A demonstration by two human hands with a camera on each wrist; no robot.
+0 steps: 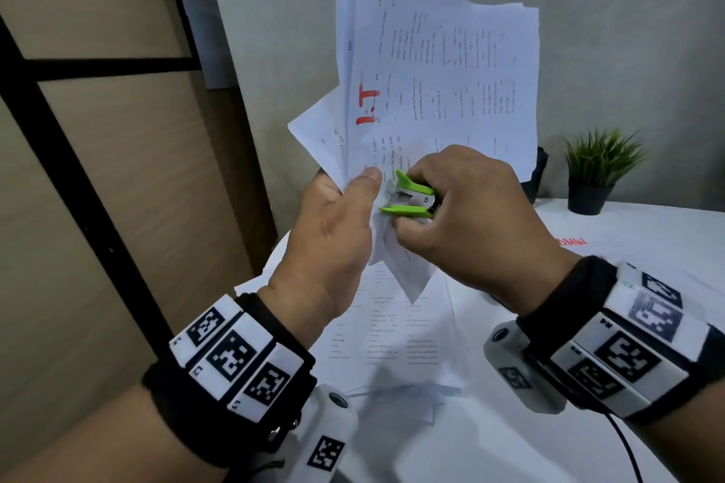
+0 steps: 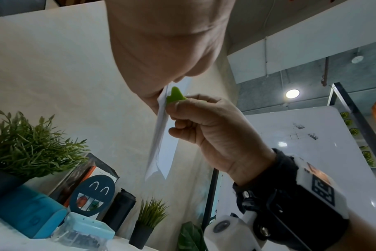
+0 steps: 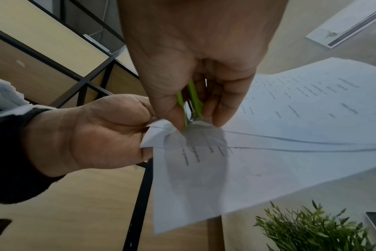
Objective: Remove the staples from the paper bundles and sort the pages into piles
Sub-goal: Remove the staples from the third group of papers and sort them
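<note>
**Staple remover at the bundle's corner**

At mid-frame in the head view, above the tabletop (image 1: 647, 231), the left hand (image 1: 333, 235) pinches the paper bundle (image 1: 439, 82) by its lower corner, thumb pressed flat on the front sheet. The right hand (image 1: 470, 216) squeezes a green staple remover (image 1: 412, 198) between thumb and fingers, its metal claws set against that same corner, just beside the left thumb. The staple itself is too small to make out.

Risks, as I judge them: the sheets are thin, limp office paper, already creased and crumpled where they are gripped, so a hard or skewed pull may tear the corner rather than lift the staple. The bundle stands nearly upright and fans loosely towards the top of the frame; once the staple lets go, only the left pinch holds the pages, and they may slide apart and drop. The claws work very close to the left thumb, so a slip could nick it. A freed staple may fall unseen among the loose printed pages (image 1: 392, 337) lying flat at lower centre.

The remover has smooth, glossy green plastic wings around a bright steel jaw, a wedge shape narrowing towards the paper. The bundle is matt white with small black print and a bold red mark. At right, a spiky green plant (image 1: 600, 157) stands in a dark pot.
</note>
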